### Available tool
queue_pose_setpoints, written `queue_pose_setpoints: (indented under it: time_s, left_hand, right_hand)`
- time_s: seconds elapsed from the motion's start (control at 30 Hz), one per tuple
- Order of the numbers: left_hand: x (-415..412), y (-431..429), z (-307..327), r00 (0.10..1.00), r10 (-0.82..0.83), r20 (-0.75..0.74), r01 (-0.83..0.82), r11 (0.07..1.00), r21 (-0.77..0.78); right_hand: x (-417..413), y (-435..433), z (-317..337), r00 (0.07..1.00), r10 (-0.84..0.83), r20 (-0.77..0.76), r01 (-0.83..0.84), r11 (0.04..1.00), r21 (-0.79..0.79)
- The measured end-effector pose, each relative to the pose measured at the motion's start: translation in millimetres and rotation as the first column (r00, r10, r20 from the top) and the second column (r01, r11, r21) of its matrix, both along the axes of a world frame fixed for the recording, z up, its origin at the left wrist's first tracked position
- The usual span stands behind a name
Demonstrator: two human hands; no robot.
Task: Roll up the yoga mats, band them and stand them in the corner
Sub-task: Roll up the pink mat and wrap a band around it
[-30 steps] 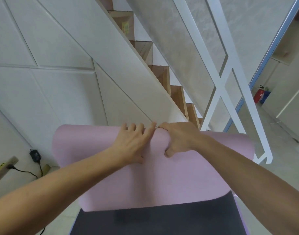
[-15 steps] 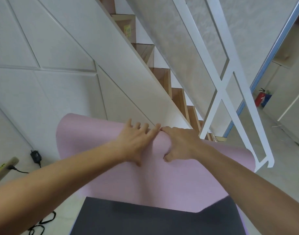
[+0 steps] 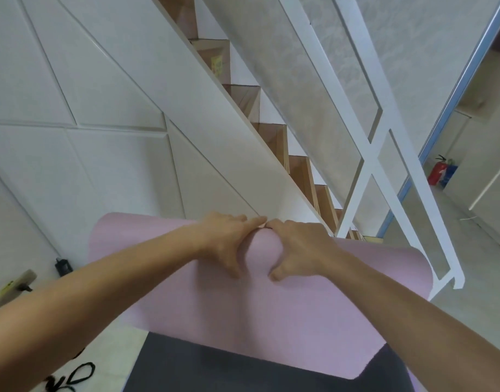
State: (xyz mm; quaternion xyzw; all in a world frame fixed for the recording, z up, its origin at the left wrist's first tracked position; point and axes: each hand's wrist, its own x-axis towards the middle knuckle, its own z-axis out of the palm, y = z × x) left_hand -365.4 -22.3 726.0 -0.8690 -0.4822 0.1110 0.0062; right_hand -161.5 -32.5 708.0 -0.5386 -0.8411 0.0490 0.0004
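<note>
Pale tiled floor [image 3: 469,250] — dark mat [image 3: 243,369] at its near edge, black cable [image 3: 70,377] coiled near-left.

Beside the white metal stair railing [image 3: 384,154]: one pink foam yoga mat [image 3: 285,312] over one dark grey mat [image 3: 214,372], two bare hands, left [image 3: 226,241] and right [image 3: 296,244], one red fire extinguisher [image 3: 437,172], and one black coiled cable [image 3: 70,377].

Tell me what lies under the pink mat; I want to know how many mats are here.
A dark grey mat shows under the pink mat, sticking out at its near edge. How far it runs beneath is covered, as is anything else under there.
</note>
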Motion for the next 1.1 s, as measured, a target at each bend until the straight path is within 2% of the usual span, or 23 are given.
queue_pose_setpoints:
  time_s: [0.07, 0.1, 0.17, 0.27, 0.37, 0.4, 0.47, 0.5, 0.57, 0.63, 0.73, 0.8, 0.83, 0.87, 0.9, 0.93, 0.97, 1.0, 1.1]
  left_hand:
    - [2, -14, -15, 0.988, -0.077, -0.137, 0.111, 0.957, 0.268]
    - [3, -19, -19, 0.982, -0.075, -0.173, 0.133, 0.928, 0.349]
    - [3, -22, -26, 0.983, -0.058, -0.174, 0.124, 0.908, 0.4]
    - [0, -12, -27, 0.996, -0.053, -0.075, 0.073, 0.953, 0.294]
    - [-2, 0, -17, 0.998, 0.059, 0.029, -0.06, 0.997, 0.041]
    - [-2, 4, -12, 0.994, 0.101, 0.048, -0.098, 0.993, -0.058]
    - [0, 8, -8, 0.987, 0.139, 0.08, -0.125, 0.979, -0.16]
    - [0, 9, -8, 0.986, 0.136, 0.092, -0.121, 0.98, -0.159]
    - [0, 8, -8, 0.993, 0.088, 0.08, -0.083, 0.994, -0.073]
    - [-3, 3, -13, 1.0, -0.004, 0.013, 0.003, 0.993, 0.117]
    - [-14, -9, -30, 0.993, -0.092, -0.072, 0.115, 0.882, 0.457]
    - [-22, -15, -45, 0.997, 0.003, 0.08, -0.051, 0.795, 0.605]
    - [-25, -18, -50, 0.976, 0.1, 0.193, -0.197, 0.785, 0.587]
    - [-29, -20, -56, 0.922, 0.221, 0.32, -0.362, 0.788, 0.499]
    - [-29, -22, -64, 0.815, 0.36, 0.454, -0.529, 0.781, 0.332]
    - [-28, -22, -72, 0.663, 0.481, 0.573, -0.647, 0.753, 0.117]
    - [-29, -19, -82, 0.509, 0.546, 0.665, -0.676, 0.732, -0.083]
    - [-29, -18, -86, 0.394, 0.556, 0.732, -0.63, 0.743, -0.226]
    - [-23, -13, -91, 0.181, 0.516, 0.837, -0.452, 0.8, -0.395]
  right_hand:
    - [4, 2, 7, 0.998, -0.034, -0.05, 0.03, 0.996, -0.088]
    - [5, 1, 9, 0.995, -0.054, -0.083, 0.042, 0.99, -0.135]
    - [6, -1, 8, 0.99, -0.072, -0.125, 0.046, 0.979, -0.196]
    - [1, -13, -2, 0.998, -0.02, -0.059, 0.012, 0.991, -0.136]
    - [-7, -28, -21, 0.984, 0.046, 0.17, -0.062, 0.994, 0.092]
    - [-8, -30, -25, 0.978, 0.039, 0.203, -0.071, 0.986, 0.151]
    - [-7, -27, -27, 0.98, 0.024, 0.196, -0.067, 0.975, 0.212]
    - [-6, -24, -25, 0.985, 0.021, 0.171, -0.057, 0.976, 0.211]
    - [-3, -17, -21, 0.995, -0.003, 0.096, -0.013, 0.985, 0.169]
    - [0, -10, -17, 0.999, -0.048, 0.012, 0.046, 0.994, 0.104]
    - [1, -3, -16, 0.986, -0.132, -0.104, 0.133, 0.991, 0.0]
    - [4, 1, -15, 0.964, -0.197, -0.176, 0.188, 0.98, -0.065]
    - [5, 2, -15, 0.944, -0.24, -0.227, 0.222, 0.97, -0.104]
    - [7, 3, -15, 0.919, -0.277, -0.28, 0.248, 0.959, -0.137]
    - [8, 4, -16, 0.893, -0.307, -0.33, 0.265, 0.95, -0.167]
    - [8, 5, -18, 0.865, -0.331, -0.378, 0.274, 0.941, -0.198]
    - [7, 6, -19, 0.831, -0.355, -0.428, 0.281, 0.932, -0.228]
    - [4, 7, -21, 0.798, -0.375, -0.472, 0.28, 0.924, -0.261]
    - [-2, 8, -33, 0.715, -0.418, -0.561, 0.256, 0.903, -0.346]
